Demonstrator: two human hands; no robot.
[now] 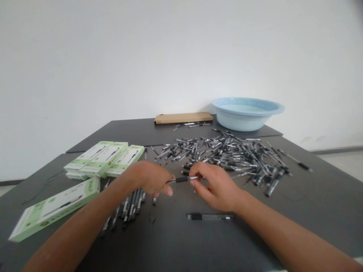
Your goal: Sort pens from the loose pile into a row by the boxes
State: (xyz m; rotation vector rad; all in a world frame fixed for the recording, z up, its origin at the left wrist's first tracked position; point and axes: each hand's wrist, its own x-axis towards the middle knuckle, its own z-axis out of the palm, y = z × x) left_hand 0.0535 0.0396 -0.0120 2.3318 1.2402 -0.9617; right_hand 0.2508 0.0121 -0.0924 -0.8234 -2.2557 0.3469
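Observation:
Both of my hands meet over the middle of a dark table point(312, 196). My left hand point(151, 179) is closed and pinches one end of a black and clear pen point(183, 180). My right hand point(217, 187) pinches the other end of the same pen with thumb and fingers. Just behind the hands spreads a big loose pile of pens point(227, 153). A single pen point(210, 217) lies flat under my right wrist. A row of sorted pens point(129, 206) lies beneath my left forearm.
Green and white pen boxes point(104, 158) are stacked at the left, with one more box point(56, 211) nearer the front edge. A light blue basin point(246, 112) and a flat brown envelope point(183, 118) stand at the far side by the white wall.

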